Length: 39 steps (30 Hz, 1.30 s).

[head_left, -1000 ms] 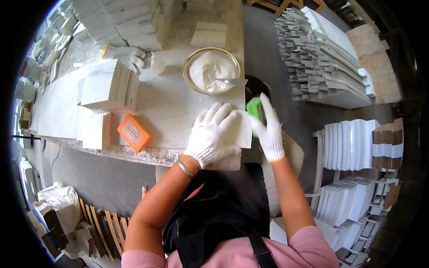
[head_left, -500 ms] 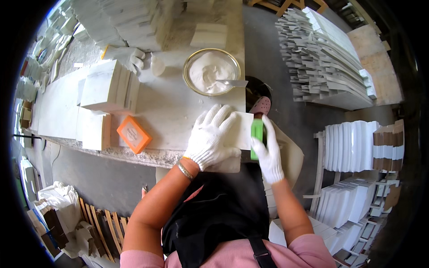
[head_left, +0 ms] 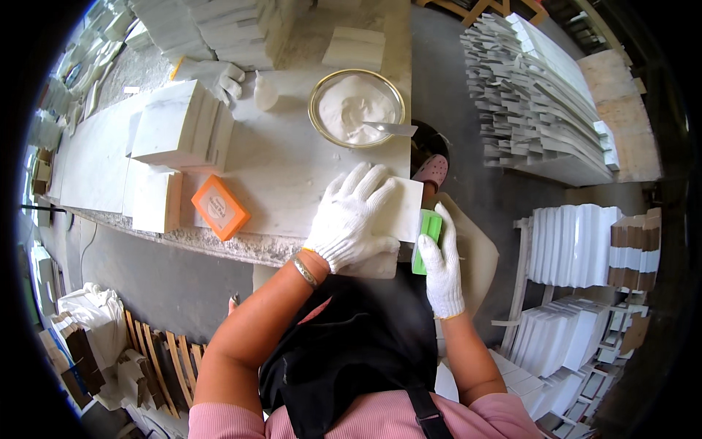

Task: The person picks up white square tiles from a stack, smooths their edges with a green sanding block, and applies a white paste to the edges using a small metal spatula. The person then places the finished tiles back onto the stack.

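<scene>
My left hand [head_left: 354, 214], in a white knit glove, lies flat with its fingers stretched over a white tile [head_left: 406, 208]. The tile sticks out past the right edge of the stone-topped bench. My right hand [head_left: 443, 266], gloved the same way, grips a green sanding block [head_left: 427, 235] at the tile's right edge. The block is slightly tilted, and whether it touches the edge is hard to tell. Beyond my left hand stands a round bowl [head_left: 322, 132] of white paste, with a putty knife [head_left: 393, 128] laid across its rim. An orange block [head_left: 219, 208] with a round label lies to the left.
Stacked white stone blocks [head_left: 172, 128] stand left on the bench, near a spare glove [head_left: 219, 77] and a small squeeze bottle [head_left: 265, 92]. A tall stack of thin slabs [head_left: 541, 102] rises at the far right. White panels [head_left: 574, 241] stand nearer on that side.
My right hand and the green block have moved nearer to me along the tile's edge, and the block has tilted. My left hand stays flat on the tile. The whole view has shifted slightly.
</scene>
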{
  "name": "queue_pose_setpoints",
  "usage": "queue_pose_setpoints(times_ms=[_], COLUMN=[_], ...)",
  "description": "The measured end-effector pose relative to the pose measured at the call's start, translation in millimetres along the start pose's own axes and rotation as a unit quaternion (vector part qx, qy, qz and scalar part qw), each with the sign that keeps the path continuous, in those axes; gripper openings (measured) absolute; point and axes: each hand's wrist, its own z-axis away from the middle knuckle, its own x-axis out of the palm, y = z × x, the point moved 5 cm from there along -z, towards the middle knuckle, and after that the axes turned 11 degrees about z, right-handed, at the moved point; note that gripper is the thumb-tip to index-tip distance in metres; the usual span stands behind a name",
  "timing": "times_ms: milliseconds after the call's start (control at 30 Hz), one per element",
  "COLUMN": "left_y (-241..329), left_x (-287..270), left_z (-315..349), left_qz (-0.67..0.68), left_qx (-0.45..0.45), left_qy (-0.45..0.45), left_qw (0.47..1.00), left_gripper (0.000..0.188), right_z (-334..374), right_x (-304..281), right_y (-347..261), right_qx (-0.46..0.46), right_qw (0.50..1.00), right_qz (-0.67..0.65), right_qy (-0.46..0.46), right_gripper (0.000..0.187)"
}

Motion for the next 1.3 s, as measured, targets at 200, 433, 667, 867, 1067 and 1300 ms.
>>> queue_pose_setpoints(times_ms=[200, 433, 667, 867, 1067, 1300], left_y=[2, -3, 1, 0, -1, -2], left_x=[4, 2, 5, 3, 5, 3], left_z=[-3, 3, -2, 0, -1, 1], left_qz=[-0.008, -0.005, -0.02, -0.015, -0.023, -0.008], left_qx=[0.013, -0.002, 0.011, 0.0, 0.008, -0.007], left_qy=[0.002, 0.004, -0.002, -0.006, -0.006, -0.006], left_qw=[1.0, 1.0, 1.0, 1.0, 1.0, 1.0], left_gripper=[0.088, 0.088, 0.088, 0.088, 0.088, 0.087], right_z=[-83, -16, -91, -17, -82, -18], right_x=[3, -1, -3, -6, -4, -3], right_y=[10, -8, -18, -16, -27, -24], right_qx=[0.06, -0.028, -0.079, -0.201, -0.233, -0.237], right_qw=[0.995, 0.999, 0.99, 0.954, 0.935, 0.94], right_qz=[-0.086, -0.018, 0.114, 0.22, 0.241, 0.242], right_qy=[0.001, -0.02, 0.031, 0.045, 0.112, 0.048], right_gripper=[0.061, 0.067, 0.06, 0.071, 0.066, 0.074])
